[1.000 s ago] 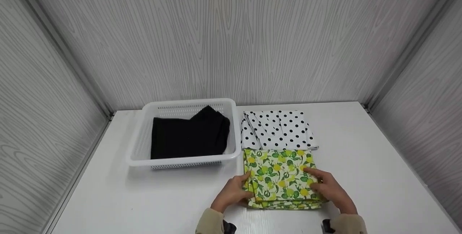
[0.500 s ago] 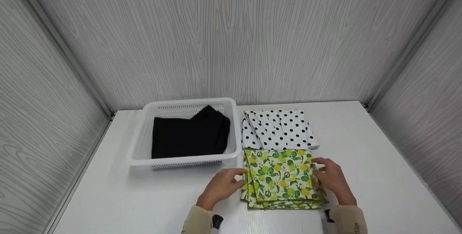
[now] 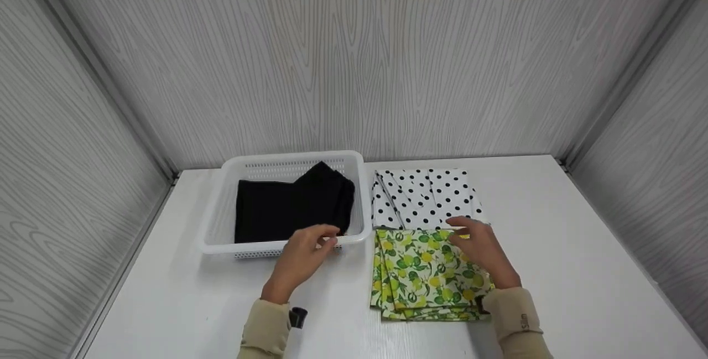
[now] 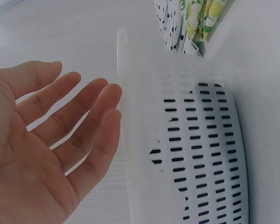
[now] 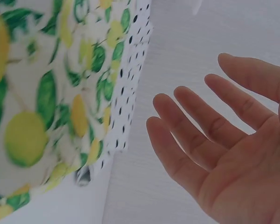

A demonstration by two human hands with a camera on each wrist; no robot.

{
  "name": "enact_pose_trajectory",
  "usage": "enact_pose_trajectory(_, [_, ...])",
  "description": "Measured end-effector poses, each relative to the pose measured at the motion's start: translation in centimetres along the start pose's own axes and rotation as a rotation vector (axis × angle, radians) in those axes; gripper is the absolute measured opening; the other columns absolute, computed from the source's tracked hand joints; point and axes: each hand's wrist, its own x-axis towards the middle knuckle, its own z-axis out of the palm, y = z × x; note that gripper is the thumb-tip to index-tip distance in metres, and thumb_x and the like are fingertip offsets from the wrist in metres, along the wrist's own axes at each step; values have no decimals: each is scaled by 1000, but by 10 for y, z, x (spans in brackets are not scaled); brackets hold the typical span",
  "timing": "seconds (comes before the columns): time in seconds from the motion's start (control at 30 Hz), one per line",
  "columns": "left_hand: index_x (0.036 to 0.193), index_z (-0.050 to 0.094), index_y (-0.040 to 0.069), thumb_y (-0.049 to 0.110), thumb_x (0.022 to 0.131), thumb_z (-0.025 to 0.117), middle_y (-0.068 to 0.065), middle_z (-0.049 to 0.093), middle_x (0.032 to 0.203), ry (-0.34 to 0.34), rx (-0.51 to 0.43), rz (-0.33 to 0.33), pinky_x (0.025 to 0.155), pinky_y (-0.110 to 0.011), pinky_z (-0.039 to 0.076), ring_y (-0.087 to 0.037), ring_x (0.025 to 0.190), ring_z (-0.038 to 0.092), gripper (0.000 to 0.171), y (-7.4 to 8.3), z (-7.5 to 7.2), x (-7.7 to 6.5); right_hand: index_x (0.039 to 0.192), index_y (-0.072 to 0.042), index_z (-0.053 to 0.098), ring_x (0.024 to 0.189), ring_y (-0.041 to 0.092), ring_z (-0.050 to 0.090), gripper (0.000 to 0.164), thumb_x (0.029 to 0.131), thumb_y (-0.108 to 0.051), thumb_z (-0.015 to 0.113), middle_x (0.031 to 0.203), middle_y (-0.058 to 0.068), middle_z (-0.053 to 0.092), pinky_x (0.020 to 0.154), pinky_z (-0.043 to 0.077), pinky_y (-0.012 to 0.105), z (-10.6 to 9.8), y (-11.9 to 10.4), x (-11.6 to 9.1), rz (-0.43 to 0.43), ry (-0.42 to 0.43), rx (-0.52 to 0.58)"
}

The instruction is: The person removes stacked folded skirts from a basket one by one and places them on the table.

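Note:
My left hand [image 3: 303, 255] hovers by the front right part of a white plastic basket [image 3: 367, 204], fingers loosely bent and holding nothing. In the left wrist view, its fingertips are close to the rim of the slotted basket wall [image 4: 186, 140]. Black folded cloth [image 3: 287, 209] lies inside the basket. My right hand [image 3: 480, 245] is above the far right part of a folded lemon-print cloth [image 3: 426, 276], its fingers relaxed and spread in the right wrist view. Behind that cloth lies a folded white cloth with black polka dots [image 3: 437, 198].
Everything stands on a white table [image 3: 564, 259]. A pale wood-grain panel [image 3: 354, 60] rises at the table's back, with similar panels at both sides.
Both hands have left the lemon-print cloth's side edges. The left moved left and forward to the basket; the right moved forward and slightly left. The cloths and basket stay in place.

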Motion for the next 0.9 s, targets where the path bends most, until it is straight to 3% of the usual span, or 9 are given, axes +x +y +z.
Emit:
enact_pose_trajectory(0.33, [114,74,2,4,96,68,-9,71,109,108,92,-109,85,-43,55,-24,97,65,19,-17,-26,-4,127,10,64,114,46,62,32,95,4,65,128,29,62,91,54,53,11,-30,26,-98,-26,42])
enact_pose_trajectory(0.9, [120,70,-2,7,99,64,-17,69,115,139,137,-236,89,-49,52,-32,104,63,24,-47,-59,-3,127,8,64,115,43,62,31,96,3,64,128,25,63,90,55,49,38,-71,62,-160,-108,120])
